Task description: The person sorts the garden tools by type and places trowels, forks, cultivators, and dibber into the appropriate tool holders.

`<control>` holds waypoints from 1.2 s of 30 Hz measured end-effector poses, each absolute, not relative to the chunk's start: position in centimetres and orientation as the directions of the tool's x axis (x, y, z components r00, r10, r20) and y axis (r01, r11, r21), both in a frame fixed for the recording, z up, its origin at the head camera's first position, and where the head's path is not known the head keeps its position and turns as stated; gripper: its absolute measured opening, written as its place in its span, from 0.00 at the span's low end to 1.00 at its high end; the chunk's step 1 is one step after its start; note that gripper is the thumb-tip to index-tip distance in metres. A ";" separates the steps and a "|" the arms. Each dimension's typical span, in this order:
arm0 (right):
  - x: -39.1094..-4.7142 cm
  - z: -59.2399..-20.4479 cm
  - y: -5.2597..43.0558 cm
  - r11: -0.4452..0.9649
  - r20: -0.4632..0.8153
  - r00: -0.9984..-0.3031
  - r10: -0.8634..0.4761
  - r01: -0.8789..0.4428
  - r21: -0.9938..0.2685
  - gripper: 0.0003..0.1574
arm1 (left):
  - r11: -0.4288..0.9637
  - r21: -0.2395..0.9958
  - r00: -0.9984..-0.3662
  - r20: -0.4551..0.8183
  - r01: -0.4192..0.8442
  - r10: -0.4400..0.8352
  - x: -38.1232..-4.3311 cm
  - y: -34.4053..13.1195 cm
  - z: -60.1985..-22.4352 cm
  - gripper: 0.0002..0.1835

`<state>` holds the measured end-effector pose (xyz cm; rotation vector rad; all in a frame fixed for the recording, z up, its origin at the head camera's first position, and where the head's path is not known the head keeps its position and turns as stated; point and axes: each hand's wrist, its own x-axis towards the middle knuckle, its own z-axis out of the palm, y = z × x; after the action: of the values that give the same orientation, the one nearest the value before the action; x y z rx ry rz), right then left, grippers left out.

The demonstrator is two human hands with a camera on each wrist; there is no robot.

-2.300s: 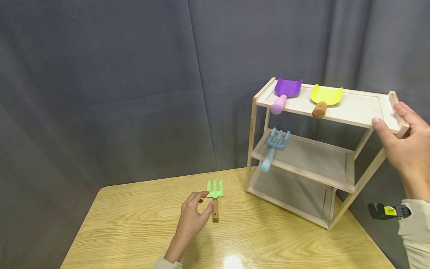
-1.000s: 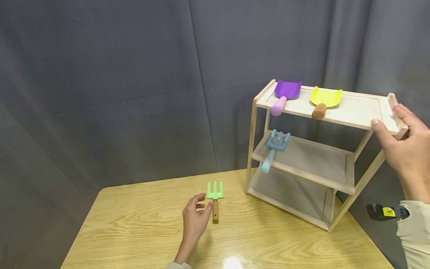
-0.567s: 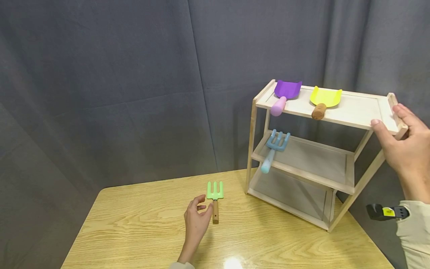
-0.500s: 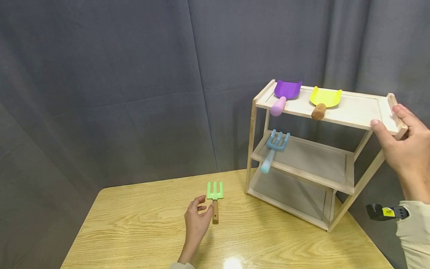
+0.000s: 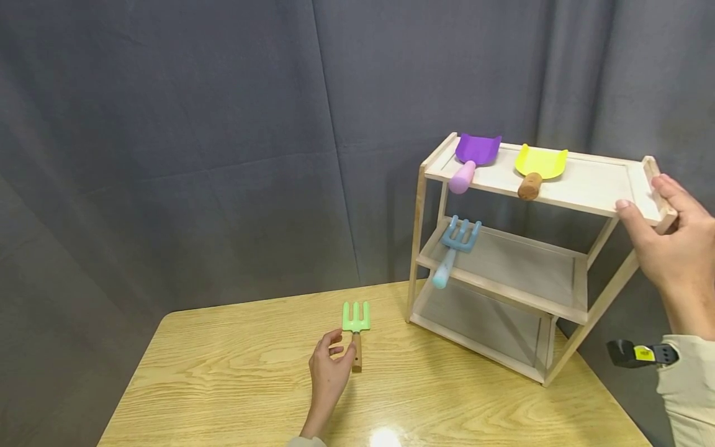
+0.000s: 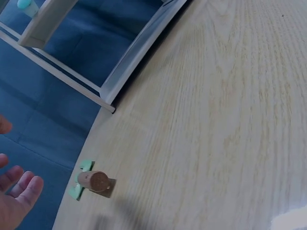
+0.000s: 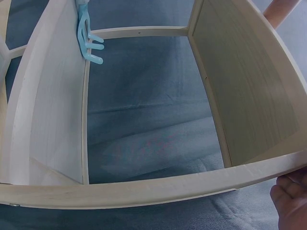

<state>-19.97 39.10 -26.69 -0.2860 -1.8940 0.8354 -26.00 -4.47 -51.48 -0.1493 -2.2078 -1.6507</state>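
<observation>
A small green hand fork (image 5: pixel 356 324) with a wooden handle lies on the table, tines pointing to the back. Just left of its handle is my left hand (image 5: pixel 328 372), thumb and fingers loosely bent and parted. The left wrist view shows a gap between those fingers (image 6: pixel 29 191) and the wooden handle (image 6: pixel 94 181). My right hand (image 5: pixel 684 242) grips the top right corner of the pale wooden shelf (image 5: pixel 603 186), its thumb on the front edge and its fingers over the side rail. In the right wrist view the right hand (image 7: pixel 291 199) shows at the lower right, partly hidden.
On the shelf's top lie a purple scoop (image 5: pixel 478 150) with a pink handle and a yellow scoop (image 5: pixel 540 162) with a wooden one. A blue hand fork (image 5: pixel 459 239) lies on the middle tier, handle over the front edge. Grey curtain (image 5: pixel 223 155) hangs behind the table (image 5: pixel 223 372).
My left hand has shifted a little to the right, closer along the green fork's handle. The right hand keeps its grip on the shelf; the fork and scoops stay put.
</observation>
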 end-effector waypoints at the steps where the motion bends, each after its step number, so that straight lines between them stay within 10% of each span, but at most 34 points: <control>1: -20.0 -26.7 39.1 0.735 0.705 -0.468 0.533 -0.157 -0.660 0.36 | 0.305 0.904 -0.924 0.355 0.301 -0.140 -26.0 -4.5 -51.6 0.18; 36: -19.9 -26.7 39.2 0.741 0.716 -0.470 0.517 -0.174 -0.649 0.35 | 0.321 0.945 -0.971 0.130 0.059 -0.203 -26.4 -3.3 -55.0 0.21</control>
<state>-19.94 39.24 -26.73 -0.2639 -1.8972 0.8286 -26.41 -3.31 -54.95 0.1312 -2.3613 -1.7050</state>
